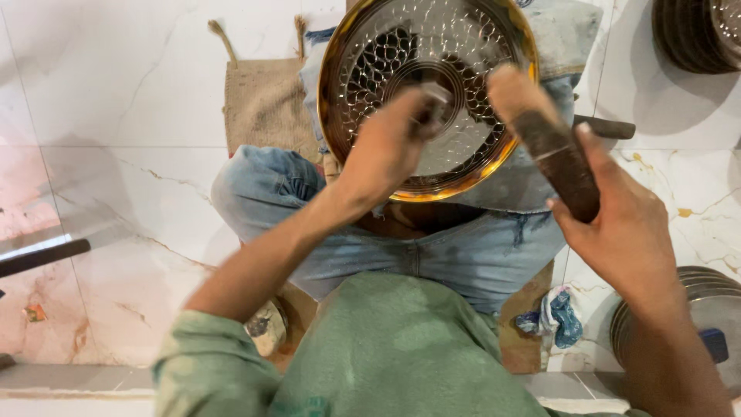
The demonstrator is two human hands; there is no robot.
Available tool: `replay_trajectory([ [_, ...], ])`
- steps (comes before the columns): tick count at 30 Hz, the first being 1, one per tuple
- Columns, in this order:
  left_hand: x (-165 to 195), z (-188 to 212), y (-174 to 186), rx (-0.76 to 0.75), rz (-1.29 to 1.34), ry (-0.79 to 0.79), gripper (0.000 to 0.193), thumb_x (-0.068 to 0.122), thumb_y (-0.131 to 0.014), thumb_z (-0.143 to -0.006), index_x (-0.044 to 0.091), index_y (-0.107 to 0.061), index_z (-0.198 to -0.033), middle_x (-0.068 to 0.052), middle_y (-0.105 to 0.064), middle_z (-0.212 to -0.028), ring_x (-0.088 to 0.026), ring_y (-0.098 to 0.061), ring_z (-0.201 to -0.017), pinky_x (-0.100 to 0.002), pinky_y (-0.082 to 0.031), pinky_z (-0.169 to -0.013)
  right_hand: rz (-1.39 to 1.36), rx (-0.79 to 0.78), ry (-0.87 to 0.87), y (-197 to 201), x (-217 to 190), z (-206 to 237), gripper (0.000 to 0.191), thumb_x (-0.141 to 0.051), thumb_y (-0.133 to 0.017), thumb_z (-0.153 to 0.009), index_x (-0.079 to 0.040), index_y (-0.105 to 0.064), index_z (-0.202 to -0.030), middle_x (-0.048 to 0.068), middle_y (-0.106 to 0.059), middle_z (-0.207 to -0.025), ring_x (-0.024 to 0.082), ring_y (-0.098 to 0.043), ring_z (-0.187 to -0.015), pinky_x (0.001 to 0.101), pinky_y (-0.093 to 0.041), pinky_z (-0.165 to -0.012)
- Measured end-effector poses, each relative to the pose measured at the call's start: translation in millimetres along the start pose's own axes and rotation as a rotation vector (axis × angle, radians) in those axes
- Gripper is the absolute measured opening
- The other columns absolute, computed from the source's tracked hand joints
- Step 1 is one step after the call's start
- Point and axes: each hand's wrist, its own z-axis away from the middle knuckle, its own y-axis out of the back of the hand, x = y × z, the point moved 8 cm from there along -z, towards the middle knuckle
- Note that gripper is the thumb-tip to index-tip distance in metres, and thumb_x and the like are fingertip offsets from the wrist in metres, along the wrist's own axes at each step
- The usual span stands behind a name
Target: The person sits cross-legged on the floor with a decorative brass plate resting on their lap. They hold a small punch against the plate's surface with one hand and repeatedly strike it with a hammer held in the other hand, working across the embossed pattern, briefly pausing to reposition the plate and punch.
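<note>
A round metal plate (471, 54) with a brass-coloured rim and a hammered dimple pattern rests on my lap, over my jeans. My left hand (390, 143) is closed around a small metal punch (436, 96) whose tip stands on the plate near its centre ring. My right hand (621, 220) grips the dark handle of a wooden mallet (544, 131), its pale head raised over the right part of the plate, close to the punch.
I sit on a marble floor (116, 116). A burlap mat (266, 104) lies ahead left. Stacked metal plates (695, 31) stand at top right, another stack (710, 309) at lower right. A blue cloth (559, 316) lies by my hip, a dark bar (42, 256) at left.
</note>
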Motion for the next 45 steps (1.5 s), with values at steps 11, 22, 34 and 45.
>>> replay_trajectory([
  [11,-13.6,46.7,-6.9,0.492,-0.085,0.028,0.036,0.003,-0.073,-0.100,0.000,-0.052,-0.129,-0.012,-0.069,-0.104,-0.021,-0.071,-0.089,-0.033,-0.060,-0.081,0.342,0.122,0.326,60.9,-76.6,-51.8,0.078,-0.021,-0.082,-0.088,-0.018,-0.045,-0.156,0.016,-0.065,-0.100,0.036,-0.068,-0.072,0.0465,-0.052,-0.056],
  [22,-16.1,36.6,-8.7,0.423,-0.111,0.026,0.038,0.006,-0.073,-0.098,0.002,-0.055,-0.132,-0.013,-0.069,-0.104,-0.025,-0.074,-0.090,-0.036,-0.059,-0.078,0.546,-0.150,0.345,70.7,-109.3,-79.2,0.089,-0.023,-0.080,-0.082,-0.028,-0.044,-0.164,0.010,-0.066,-0.094,0.030,-0.068,-0.071,0.0419,-0.055,-0.059],
  [34,3.4,0.0,-19.8,-0.093,-0.215,-0.199,0.036,0.005,-0.070,-0.096,0.004,-0.057,-0.130,-0.018,-0.066,-0.112,-0.039,-0.069,-0.099,-0.045,-0.056,-0.082,0.437,-0.081,0.144,42.7,-20.6,-33.1,0.083,-0.020,-0.085,-0.083,-0.027,-0.049,-0.157,0.011,-0.070,-0.105,0.031,-0.073,-0.090,0.0431,-0.058,-0.073],
  [45,18.1,-22.0,-40.0,-0.528,-0.247,-0.419,0.048,0.008,-0.074,-0.086,0.003,-0.060,-0.132,-0.016,-0.070,-0.112,-0.038,-0.069,-0.099,-0.047,-0.055,-0.084,-0.245,0.392,-0.140,-45.8,21.3,66.0,0.086,0.000,-0.084,-0.093,-0.007,-0.031,-0.161,0.029,-0.061,-0.124,0.043,-0.066,-0.112,0.0464,-0.053,-0.097],
])
